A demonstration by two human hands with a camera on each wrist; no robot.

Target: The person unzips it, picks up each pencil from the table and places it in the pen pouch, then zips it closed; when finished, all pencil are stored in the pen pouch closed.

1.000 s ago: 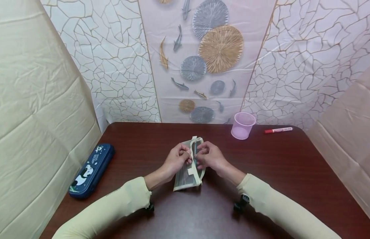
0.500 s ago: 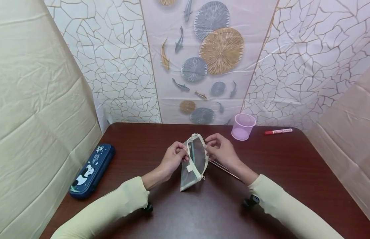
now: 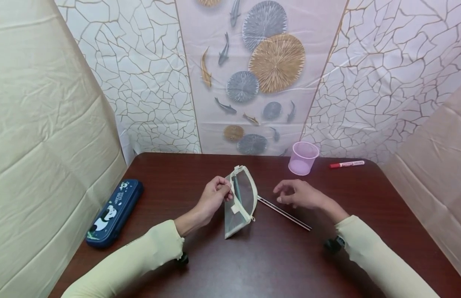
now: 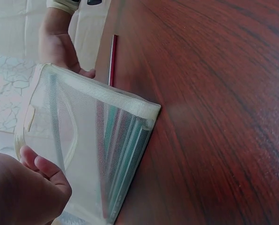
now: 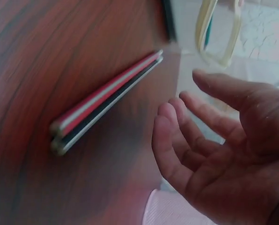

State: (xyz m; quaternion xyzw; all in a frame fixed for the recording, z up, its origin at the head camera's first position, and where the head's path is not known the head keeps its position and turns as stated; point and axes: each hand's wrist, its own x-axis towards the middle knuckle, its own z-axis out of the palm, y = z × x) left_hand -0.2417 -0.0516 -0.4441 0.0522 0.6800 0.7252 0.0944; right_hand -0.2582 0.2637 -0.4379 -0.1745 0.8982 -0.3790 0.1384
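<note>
My left hand (image 3: pixel 210 199) pinches the near-left edge of a cream-trimmed mesh zip pouch (image 3: pixel 235 223), whose mouth gapes toward the right. Through the mesh in the left wrist view, several green and dark red pencils (image 4: pixel 123 145) show inside it. To the pouch's right, two striped pencils (image 3: pixel 286 214) lie side by side on the table; the right wrist view shows them as one red and one black (image 5: pixel 109 96). Above and right of these, my right hand (image 3: pixel 300 194) hovers with relaxed, slightly bent fingers and holds nothing. The pencils' far ends are partly hidden by the pouch.
A pink see-through cup (image 3: pixel 303 160) stands at the table's back edge, with a red and white marker (image 3: pixel 346 163) lying right of it. A dark blue panda pencil case (image 3: pixel 114 213) lies at the far left. Fabric sheets enclose the back and sides.
My right hand has let go of the pouch's right side and moved off to the right, uncovering the two pencils on the table. The pouch's mouth is wider than a second ago.
</note>
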